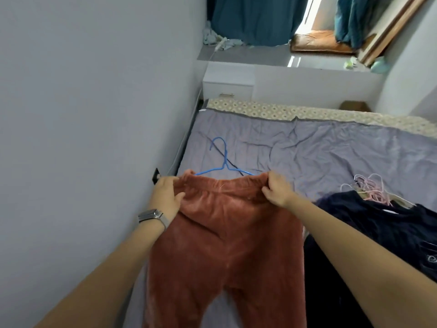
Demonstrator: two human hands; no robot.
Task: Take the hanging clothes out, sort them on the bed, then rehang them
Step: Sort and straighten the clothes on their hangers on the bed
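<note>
Rust-red fleece trousers lie spread lengthwise on the grey-lilac bed sheet, legs towards me. My left hand grips the left end of the waistband. My right hand pinches the right end of it. A blue wire hanger lies on the sheet just beyond the waistband, its lower bar hidden by the trousers. Dark navy clothes are piled to the right, with a bunch of pink hangers on top.
A pale wall runs close along the bed's left side. Beyond the bed stand a white nightstand and a window ledge with teal curtains. A patterned mattress edge shows at the far side.
</note>
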